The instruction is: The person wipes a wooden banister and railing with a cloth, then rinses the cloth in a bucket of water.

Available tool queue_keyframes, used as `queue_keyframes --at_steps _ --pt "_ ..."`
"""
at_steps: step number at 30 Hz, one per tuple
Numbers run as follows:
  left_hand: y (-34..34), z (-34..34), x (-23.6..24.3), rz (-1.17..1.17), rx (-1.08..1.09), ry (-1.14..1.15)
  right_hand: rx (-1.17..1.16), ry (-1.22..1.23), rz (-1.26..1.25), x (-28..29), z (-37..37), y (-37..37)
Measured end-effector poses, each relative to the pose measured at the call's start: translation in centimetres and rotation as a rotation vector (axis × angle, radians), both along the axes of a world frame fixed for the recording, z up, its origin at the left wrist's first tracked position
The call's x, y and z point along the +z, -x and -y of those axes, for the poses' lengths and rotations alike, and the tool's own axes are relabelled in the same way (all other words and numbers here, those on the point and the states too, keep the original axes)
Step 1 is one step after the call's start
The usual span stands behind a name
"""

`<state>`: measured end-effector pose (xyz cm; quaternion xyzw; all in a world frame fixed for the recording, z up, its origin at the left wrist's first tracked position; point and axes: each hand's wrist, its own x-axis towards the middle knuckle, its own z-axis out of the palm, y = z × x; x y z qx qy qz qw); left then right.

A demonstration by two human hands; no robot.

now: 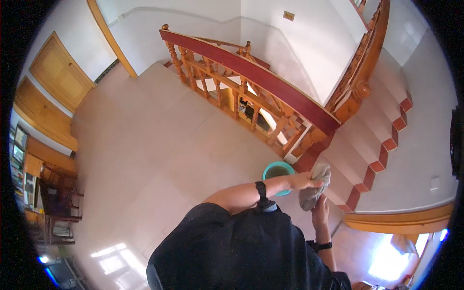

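Note:
A crumpled grey cloth (309, 197) is bunched up between my two hands, low in front of the staircase. My left hand (302, 181) reaches across from the left with its fingers closed on the cloth's side. From below, my right hand (319, 210) grips the cloth's lower end. A turquoise basin (266, 170) stands on the floor just left of the cloth, and my left forearm covers its near part. The basin seems to hold dull, darkish water.
A wooden banister (241, 63) with a dark red top rail runs beside the stairwell ahead. Steps (360, 140) with red-tiled edges rise at the right. A pale tiled floor (159, 145) spreads left, toward wooden doors (62, 72) and a dark chair (60, 198).

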<state>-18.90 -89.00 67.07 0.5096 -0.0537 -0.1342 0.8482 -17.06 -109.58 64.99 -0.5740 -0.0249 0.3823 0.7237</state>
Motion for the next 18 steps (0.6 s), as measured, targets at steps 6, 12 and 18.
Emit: queue_keyframes --at_steps 6,12,18 --pt "4.4 -3.3 1.0 0.109 -0.109 -0.185 0.022 0.460 0.433 1.0 -4.4 6.2" --pt "11.2 -9.4 -5.4 -0.140 0.233 -0.286 -0.215 0.154 0.345 2.3 -8.6 7.4" --pt "21.4 -11.1 -5.1 -0.046 0.532 0.317 0.247 0.195 0.547 0.9 -12.9 7.5"
